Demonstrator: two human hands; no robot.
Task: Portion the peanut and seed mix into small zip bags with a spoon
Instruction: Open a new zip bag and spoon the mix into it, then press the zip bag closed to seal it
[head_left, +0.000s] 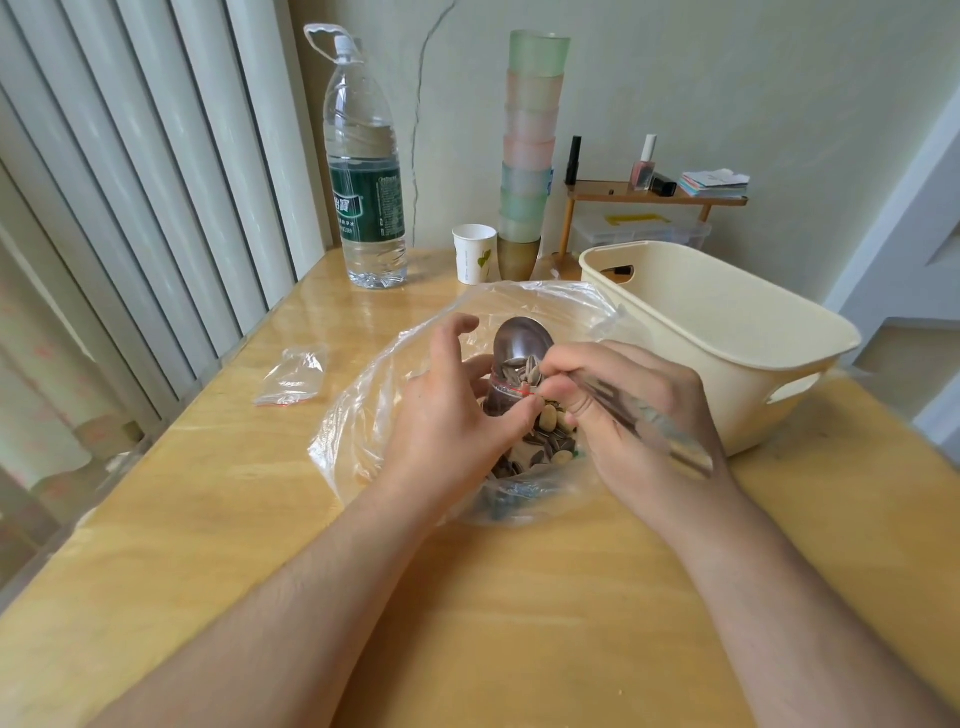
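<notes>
A large clear plastic bag (384, 379) lies open on the wooden table, with the peanut and seed mix (550, 441) inside it. My left hand (447, 410) pinches the red-striped mouth of a small zip bag (506, 395) above the mix. My right hand (639, 410) grips the handle of a metal spoon (522, 340). The spoon's bowl carries a few seeds and tips at the small bag's opening. A stack of spare small zip bags (293, 379) lies on the table to the left.
A cream plastic basket (727, 332) stands right of the big bag. At the back stand a large water bottle (366, 171), a paper cup (474, 253), a tall stack of coloured cups (530, 156) and a small wooden shelf (654, 195).
</notes>
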